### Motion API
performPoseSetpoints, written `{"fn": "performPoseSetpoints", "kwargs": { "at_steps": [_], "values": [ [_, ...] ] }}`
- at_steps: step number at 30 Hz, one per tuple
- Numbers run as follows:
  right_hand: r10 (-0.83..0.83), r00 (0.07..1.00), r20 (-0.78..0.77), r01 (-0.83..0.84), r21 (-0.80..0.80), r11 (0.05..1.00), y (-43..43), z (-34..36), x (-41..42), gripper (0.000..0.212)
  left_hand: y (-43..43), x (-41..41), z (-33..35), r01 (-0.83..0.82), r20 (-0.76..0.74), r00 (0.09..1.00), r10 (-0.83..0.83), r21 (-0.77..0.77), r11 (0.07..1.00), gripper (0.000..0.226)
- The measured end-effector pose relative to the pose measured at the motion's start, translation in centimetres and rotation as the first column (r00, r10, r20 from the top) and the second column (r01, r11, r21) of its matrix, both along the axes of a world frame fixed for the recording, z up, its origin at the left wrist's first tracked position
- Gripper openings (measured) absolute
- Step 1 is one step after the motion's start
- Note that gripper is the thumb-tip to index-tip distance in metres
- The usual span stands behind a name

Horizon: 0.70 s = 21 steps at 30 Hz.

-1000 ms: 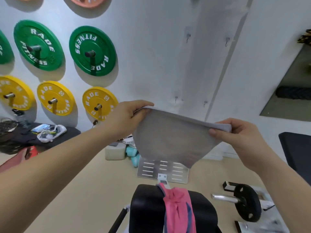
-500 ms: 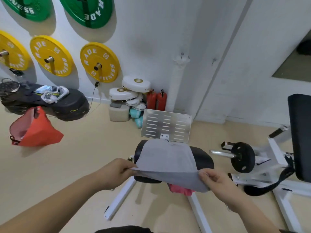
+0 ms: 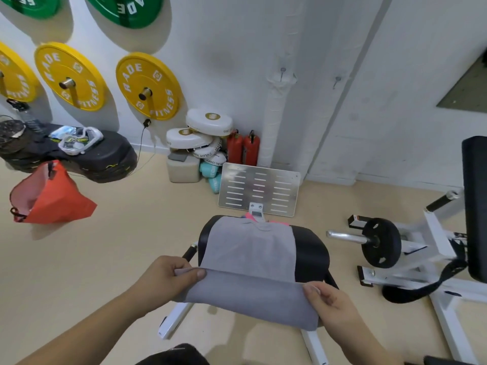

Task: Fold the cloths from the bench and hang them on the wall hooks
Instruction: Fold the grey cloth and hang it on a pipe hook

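Note:
A grey cloth [image 3: 250,262] lies spread over the black padded bench [image 3: 312,248], its near edge lifted off the pad. My left hand [image 3: 171,277] pinches the near left corner and my right hand [image 3: 329,301] pinches the near right corner. A pink cloth [image 3: 276,222] peeks out from under the grey one at the bench's far end. Two small hooks are on the white wall, the left hook [image 3: 282,72] on a wrapped pipe and the right hook [image 3: 337,80] beside it.
A slotted metal plate [image 3: 259,189] stands behind the bench. Yellow weight plates [image 3: 149,86] hang on the wall at left. A red bag [image 3: 50,198] lies on the floor. White pads and red extinguishers [image 3: 242,147] crowd the wall base. A plate-loaded machine [image 3: 382,246] sits right.
The grey cloth came down from chest height in front of the wall and now lies over the bench, covering most of the pink cloth. Both hands still hold its near corners.

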State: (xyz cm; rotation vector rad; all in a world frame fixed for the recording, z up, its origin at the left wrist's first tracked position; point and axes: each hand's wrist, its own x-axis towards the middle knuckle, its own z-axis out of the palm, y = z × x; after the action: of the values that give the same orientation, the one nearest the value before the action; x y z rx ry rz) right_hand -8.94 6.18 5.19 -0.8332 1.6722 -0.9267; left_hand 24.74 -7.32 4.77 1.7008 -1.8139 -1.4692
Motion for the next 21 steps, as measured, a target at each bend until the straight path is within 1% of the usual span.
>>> {"fn": "performPoseSetpoints", "kwargs": {
  "at_steps": [3, 5, 7, 10, 13, 15, 18, 21],
  "values": [
    [-0.023, 0.999, -0.030, 0.022, -0.007, 1.000, -2.0, 0.3, -1.0, 0.025, -2.1, -2.1, 0.2, -0.121, -0.041, 0.992, 0.122, 0.029, 0.992, 0.047],
    [-0.051, 0.998, -0.035, 0.050, -0.017, 0.999, -4.2, 0.4, -1.7, 0.024, -4.0, -3.2, 0.2, -0.158, -0.076, 0.984, 0.161, 0.043, 0.987, 0.037],
    [-0.084, 0.994, -0.064, 0.083, -0.019, 0.996, -7.1, 0.1, -2.5, 0.023, -6.2, -4.1, -0.1, -0.143, -0.086, 0.985, 0.148, 0.058, 0.988, 0.027],
    [-0.107, 0.985, -0.135, 0.107, -0.004, 0.994, -11.5, -1.5, -3.8, 0.023, -10.1, -5.4, -1.8, -0.099, -0.075, 0.992, 0.106, 0.095, 0.991, 0.028],
    [-0.126, 0.967, -0.221, 0.136, 0.029, 0.990, -16.0, -3.3, -4.9, 0.025, -14.4, -6.9, -4.2, -0.101, -0.085, 0.990, 0.110, 0.105, 0.989, 0.026],
    [-0.159, 0.953, -0.258, 0.181, 0.062, 0.981, -18.7, -4.0, -5.4, 0.024, -17.3, -7.9, -5.9, -0.121, -0.054, 0.990, 0.127, 0.100, 0.988, 0.024],
    [-0.126, 0.949, -0.288, 0.169, 0.128, 0.977, -22.3, -5.1, -6.0, 0.025, -21.1, -9.5, -8.3, -0.141, -0.004, 0.990, 0.143, 0.128, 0.982, 0.020],
    [-0.114, 0.939, -0.323, 0.185, 0.199, 0.963, -25.4, -7.4, -6.8, 0.038, -24.7, -10.8, -10.3, -0.118, 0.083, 0.991, 0.108, 0.125, 0.985, 0.019]
  ]
}}
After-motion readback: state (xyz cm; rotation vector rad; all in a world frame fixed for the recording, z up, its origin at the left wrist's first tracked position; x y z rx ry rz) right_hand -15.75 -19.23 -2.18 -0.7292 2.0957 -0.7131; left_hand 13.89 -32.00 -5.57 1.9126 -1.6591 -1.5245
